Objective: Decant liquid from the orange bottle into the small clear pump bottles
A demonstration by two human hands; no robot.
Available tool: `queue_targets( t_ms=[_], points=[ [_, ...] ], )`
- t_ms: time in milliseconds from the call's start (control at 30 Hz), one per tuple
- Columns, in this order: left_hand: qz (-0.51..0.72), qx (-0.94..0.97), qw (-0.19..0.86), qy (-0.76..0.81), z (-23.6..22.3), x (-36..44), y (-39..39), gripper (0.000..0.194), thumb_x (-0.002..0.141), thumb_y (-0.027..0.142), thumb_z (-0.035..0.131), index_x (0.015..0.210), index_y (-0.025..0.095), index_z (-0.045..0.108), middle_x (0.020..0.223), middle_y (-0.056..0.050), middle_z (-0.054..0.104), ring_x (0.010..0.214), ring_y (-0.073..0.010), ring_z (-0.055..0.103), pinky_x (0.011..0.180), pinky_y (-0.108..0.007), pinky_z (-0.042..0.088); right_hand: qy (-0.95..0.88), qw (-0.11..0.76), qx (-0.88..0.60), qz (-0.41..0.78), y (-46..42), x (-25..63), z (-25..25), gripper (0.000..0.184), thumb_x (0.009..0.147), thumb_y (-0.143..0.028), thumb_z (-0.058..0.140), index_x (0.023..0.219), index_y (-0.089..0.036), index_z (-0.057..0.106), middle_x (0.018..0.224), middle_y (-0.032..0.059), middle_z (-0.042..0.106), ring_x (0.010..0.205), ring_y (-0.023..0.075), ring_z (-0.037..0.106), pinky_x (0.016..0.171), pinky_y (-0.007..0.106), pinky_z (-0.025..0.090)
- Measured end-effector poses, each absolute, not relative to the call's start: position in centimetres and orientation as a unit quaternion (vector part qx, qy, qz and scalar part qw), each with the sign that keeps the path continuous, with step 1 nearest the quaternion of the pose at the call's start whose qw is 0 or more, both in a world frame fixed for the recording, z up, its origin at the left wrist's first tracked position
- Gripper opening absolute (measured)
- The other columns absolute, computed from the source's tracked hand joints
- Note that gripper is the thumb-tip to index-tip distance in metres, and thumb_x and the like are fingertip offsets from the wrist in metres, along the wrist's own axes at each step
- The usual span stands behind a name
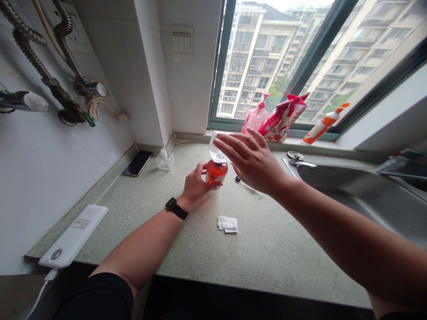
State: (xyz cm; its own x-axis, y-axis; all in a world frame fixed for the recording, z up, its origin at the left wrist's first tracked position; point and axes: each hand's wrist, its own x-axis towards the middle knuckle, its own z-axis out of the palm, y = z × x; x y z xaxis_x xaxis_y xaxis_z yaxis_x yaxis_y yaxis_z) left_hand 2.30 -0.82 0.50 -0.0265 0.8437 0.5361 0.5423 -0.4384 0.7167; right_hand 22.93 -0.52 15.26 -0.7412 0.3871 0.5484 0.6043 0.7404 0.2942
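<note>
My left hand point(196, 184) is wrapped round a small clear bottle of orange-red liquid point(216, 170), which stands upright on the counter. Right above the bottle's dark neck, my right hand point(251, 158) grips a clear plastic container point(216, 146), tilted with its lower end at the bottle's mouth. My fingers cover part of this container, so its full shape is hidden. Behind my right wrist lies a small black piece point(237, 178) with a thin pale tube, partly hidden. Nearer to me is a folded white tissue point(227, 224).
On the counter at left are a crumpled clear plastic piece point(165, 160), a dark phone point(137, 163) and a white power bank point(74, 235) with a cable. A metal sink point(353, 191) lies right. A pump bottle, a red pouch point(283, 118) and an orange-white bottle point(325, 124) line the windowsill.
</note>
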Motion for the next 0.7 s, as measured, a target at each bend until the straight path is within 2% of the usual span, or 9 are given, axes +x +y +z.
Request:
queue_targets(
  t_ms=[133,300,467,567,700],
  points=[
    [0.502,0.686,0.149,0.505,0.5,2.2,-0.8,0.079,0.07,0.052,0.101,0.132,0.027,0.059,0.122,-0.007,0.081,0.104,-0.0292,0.081,0.089,-0.044,0.067,-0.901,0.241,-0.279,-0.229,-0.3,23.3,14.9,0.1,0.095,-0.005,0.058,0.176,-0.039,0.01,0.171,0.0024,0.05,0.151,0.0321,0.05,0.135,0.061,0.026],
    [0.496,0.703,0.142,0.49,0.7,2.1,-0.9,0.075,0.072,0.057,0.099,0.129,0.026,0.061,0.119,-0.008,0.081,0.099,-0.0275,0.081,0.088,-0.043,0.066,-0.888,0.265,-0.304,-0.222,-0.1,24.5,14.0,0.093,0.095,-0.008,0.061,0.174,-0.035,0.022,0.17,0.0094,0.048,0.148,0.0354,0.052,0.13,0.063,0.034],
    [0.483,0.724,0.12,0.478,0.8,2.0,-0.9,0.073,0.075,0.064,0.094,0.129,0.025,0.062,0.115,-0.009,0.081,0.098,-0.0278,0.081,0.089,-0.043,0.065,-0.874,0.287,-0.339,-0.194,0.1,25.8,12.5,0.094,0.09,-0.011,0.067,0.171,-0.04,0.029,0.17,0.0111,0.043,0.147,0.0413,0.051,0.121,0.068,0.043],
    [0.477,0.732,0.11,0.474,0.7,2.0,-0.9,0.072,0.077,0.064,0.092,0.13,0.025,0.062,0.115,-0.009,0.081,0.099,-0.0278,0.08,0.091,-0.043,0.064,-0.866,0.313,-0.353,-0.164,0.3,26.5,11.3,0.088,0.091,-0.014,0.068,0.168,-0.04,0.035,0.168,0.012,0.043,0.148,0.0412,0.051,0.118,0.067,0.049],
    [0.466,0.743,0.094,0.471,0.6,1.9,-0.9,0.071,0.079,0.064,0.091,0.131,0.024,0.063,0.117,-0.01,0.08,0.099,-0.0276,0.078,0.091,-0.043,0.063,-0.846,0.363,-0.374,-0.108,0.6,27.4,9.4,0.079,0.091,-0.02,0.071,0.164,-0.037,0.044,0.164,0.0143,0.044,0.137,0.0389,0.06,0.112,0.064,0.057]
  ],
)
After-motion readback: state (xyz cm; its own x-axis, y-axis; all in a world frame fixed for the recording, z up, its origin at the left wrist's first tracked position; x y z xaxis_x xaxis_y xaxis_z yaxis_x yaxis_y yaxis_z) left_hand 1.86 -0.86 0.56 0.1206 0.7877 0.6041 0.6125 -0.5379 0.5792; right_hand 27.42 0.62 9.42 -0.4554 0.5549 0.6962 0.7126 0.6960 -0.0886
